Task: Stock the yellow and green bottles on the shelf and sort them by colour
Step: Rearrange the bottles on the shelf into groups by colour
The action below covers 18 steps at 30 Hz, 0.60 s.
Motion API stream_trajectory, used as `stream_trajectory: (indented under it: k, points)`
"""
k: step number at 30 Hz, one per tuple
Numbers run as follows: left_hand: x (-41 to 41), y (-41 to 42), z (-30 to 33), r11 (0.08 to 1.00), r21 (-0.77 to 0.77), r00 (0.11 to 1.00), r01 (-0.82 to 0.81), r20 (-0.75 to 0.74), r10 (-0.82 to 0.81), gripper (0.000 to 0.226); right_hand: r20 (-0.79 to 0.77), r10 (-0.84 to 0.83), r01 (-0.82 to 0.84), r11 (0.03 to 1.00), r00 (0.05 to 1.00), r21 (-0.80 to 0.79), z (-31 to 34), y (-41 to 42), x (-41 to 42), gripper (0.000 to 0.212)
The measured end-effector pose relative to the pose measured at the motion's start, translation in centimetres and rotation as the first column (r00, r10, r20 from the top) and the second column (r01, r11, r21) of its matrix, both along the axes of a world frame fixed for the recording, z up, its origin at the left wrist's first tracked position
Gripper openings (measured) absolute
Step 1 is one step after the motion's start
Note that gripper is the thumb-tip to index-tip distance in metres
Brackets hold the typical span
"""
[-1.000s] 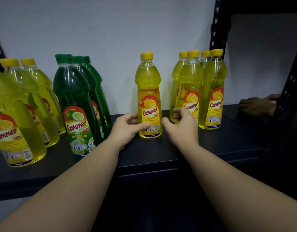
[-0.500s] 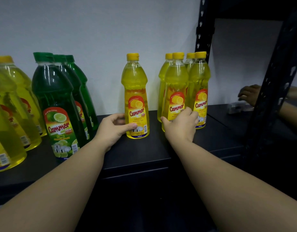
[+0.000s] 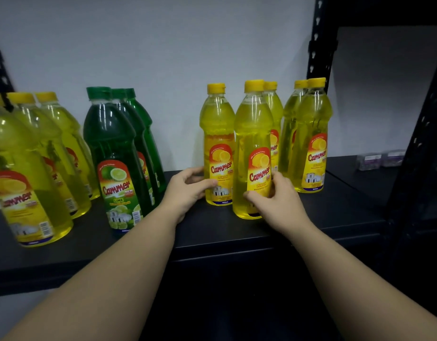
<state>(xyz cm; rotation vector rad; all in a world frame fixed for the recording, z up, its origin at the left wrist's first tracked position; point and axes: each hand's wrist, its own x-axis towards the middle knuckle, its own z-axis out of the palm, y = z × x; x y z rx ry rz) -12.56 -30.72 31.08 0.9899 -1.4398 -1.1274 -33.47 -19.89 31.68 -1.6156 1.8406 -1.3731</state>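
From the head camera, I see a dark shelf [image 3: 335, 217] with many soap bottles standing on it. The left hand [image 3: 188, 190] curls round the bottom of a small yellow bottle [image 3: 217, 143], with its thumb across the label. The right hand [image 3: 276, 203] holds the bottom of another yellow bottle [image 3: 253, 148], which stands just beside the first one and nearer the shelf's front edge. Behind it is one more yellow bottle [image 3: 274, 112], and a pair of yellow bottles [image 3: 311, 134] stands at the right. Three green bottles [image 3: 114, 148] stand in a row to the left, and big yellow bottles [image 3: 23, 168] are at the far left.
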Motion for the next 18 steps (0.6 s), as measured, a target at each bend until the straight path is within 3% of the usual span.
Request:
stream_trajectory:
  k: [3,7,10,18]
  points:
    - [0.1,0.1,0.2,1.0,0.011,1.0,-0.006,-0.019,0.007,0.051,0.016,0.146,-0.146,0.989,0.989,-0.025,-0.3,0.1,-0.4,0.053]
    - [-0.2,1.2,0.7,0.997,-0.01,0.997,-0.071,0.011,0.072,0.062,0.017,0.21,-0.209,0.976,0.978,-0.058,-0.6,0.2,-0.3,0.082]
    - [0.1,2.7,0.6,0.989,-0.077,0.99,-0.123,0.066,0.129,0.065,-0.003,0.261,-0.261,0.961,0.965,-0.088,-0.5,0.4,-0.1,0.084]
    - [1.0,5.0,0.5,0.981,-0.114,0.953,0.154,0.278,-0.118,0.077,-0.069,0.278,-0.283,0.955,0.958,-0.083,-0.8,0.3,-0.4,0.069]
